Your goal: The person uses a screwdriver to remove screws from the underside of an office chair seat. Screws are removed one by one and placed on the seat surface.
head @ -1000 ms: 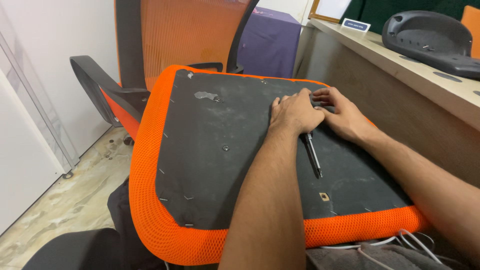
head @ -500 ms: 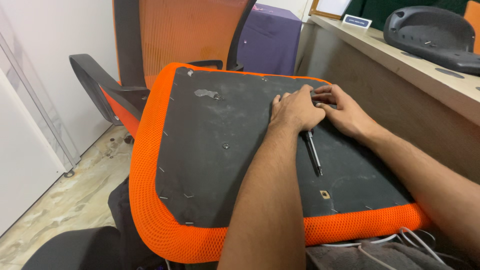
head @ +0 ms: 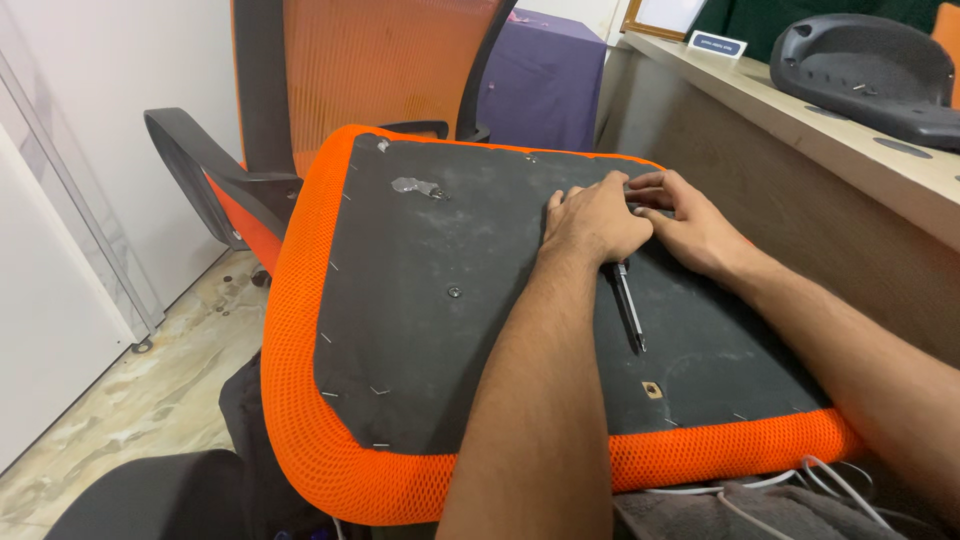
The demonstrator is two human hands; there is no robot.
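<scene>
An upturned chair seat lies in front of me, with a dusty black underside panel point(head: 450, 330) and an orange mesh rim point(head: 300, 400). My left hand point(head: 592, 222) rests knuckles-up on the panel's far right part, fingers curled under. My right hand point(head: 695, 228) lies beside it, fingers stretched left to meet the left fingertips over a small dark spot; what they touch is hidden. A slim black and silver tool point(head: 628, 312) lies flat on the panel, its far end under my left hand.
An orange mesh office chair point(head: 380, 70) with a black armrest point(head: 200, 165) stands behind the seat. A wooden counter point(head: 830, 140) on the right carries a black plastic chair part point(head: 870, 70). White cables point(head: 800, 480) lie near my lap. Tiled floor point(head: 130, 400) is at left.
Both hands stay at the same spot on the panel with only slight finger shifts. The tool has not moved.
</scene>
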